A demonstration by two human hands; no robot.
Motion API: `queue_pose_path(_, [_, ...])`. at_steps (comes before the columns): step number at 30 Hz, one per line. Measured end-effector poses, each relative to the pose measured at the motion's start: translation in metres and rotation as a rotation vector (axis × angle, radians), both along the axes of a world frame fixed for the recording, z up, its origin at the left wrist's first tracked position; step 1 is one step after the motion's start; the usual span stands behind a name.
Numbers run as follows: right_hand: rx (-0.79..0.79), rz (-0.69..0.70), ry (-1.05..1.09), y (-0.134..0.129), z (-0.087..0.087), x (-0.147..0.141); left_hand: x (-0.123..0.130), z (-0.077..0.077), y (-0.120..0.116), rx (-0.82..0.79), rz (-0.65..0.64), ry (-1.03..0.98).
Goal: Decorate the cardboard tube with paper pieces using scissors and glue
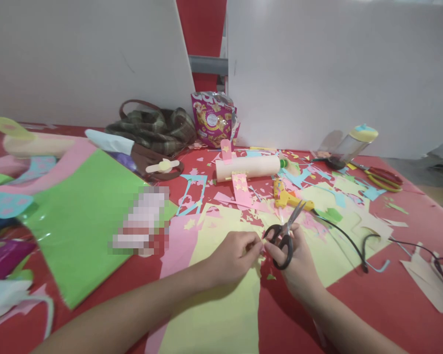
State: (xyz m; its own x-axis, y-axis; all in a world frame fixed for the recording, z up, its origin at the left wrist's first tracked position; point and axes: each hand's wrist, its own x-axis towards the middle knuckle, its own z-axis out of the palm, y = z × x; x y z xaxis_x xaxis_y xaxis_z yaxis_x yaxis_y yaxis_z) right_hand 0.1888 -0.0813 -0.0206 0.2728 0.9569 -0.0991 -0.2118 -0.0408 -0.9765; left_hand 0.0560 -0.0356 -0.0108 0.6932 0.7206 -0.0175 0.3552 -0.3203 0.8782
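My right hand (298, 260) holds black-handled scissors (285, 238), their blades slightly apart and tilted up to the right. Its thumb and the pinched fingers of my left hand (236, 254) meet around something too small to make out. Beneath my hands lie large sheets of pale yellow paper (214, 314) on pink paper (175, 241). Behind them a cream tube (249, 167) lies on its side, with a pink strip (240, 189) with yellow stars at its front. A yellow glue gun (290, 198) rests just beyond the scissors.
A green sheet (84, 221) covers the left side. At the back stand a plaid bag (158, 129), a purple snack bag (214, 120) and a clear bottle (350, 146). Red-and-yellow-handled scissors (384, 178) lie at right. Black cable (345, 238) and paper scraps spread over the red table (413, 221).
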Motion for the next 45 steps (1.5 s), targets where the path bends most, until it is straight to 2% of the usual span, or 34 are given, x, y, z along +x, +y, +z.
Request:
queue_pose_path(8, [-0.006, 0.091, -0.039, -0.001, 0.001, 0.002, -0.001, 0.004, 0.005, 0.045, -0.045, 0.041])
queue_pose_path(17, [-0.012, -0.015, 0.050, 0.000, 0.000, 0.003, -0.004, 0.003, 0.006, -0.040, 0.079, -0.027])
queue_pose_path(22, [-0.012, -0.031, 0.071, 0.000, 0.002, -0.002, 0.000, 0.004, 0.002, -0.101, -0.043, -0.034])
queue_pose_path(30, [-0.020, 0.012, 0.076, -0.004, 0.001, -0.004, -0.001, 0.001, 0.000, -0.026, -0.052, -0.011])
queue_pose_path(34, [-0.016, 0.063, 0.053, -0.004, 0.000, -0.001, -0.003, 0.007, 0.005, -0.017, -0.103, 0.040])
queue_pose_path(41, [-0.040, 0.251, 0.011, -0.005, 0.003, 0.000, -0.012, 0.016, 0.017, -0.024, -0.273, 0.047])
queue_pose_path(45, [-0.055, 0.215, 0.004, -0.005, 0.000, -0.001, -0.013, 0.013, 0.021, -0.012, -0.280, 0.057])
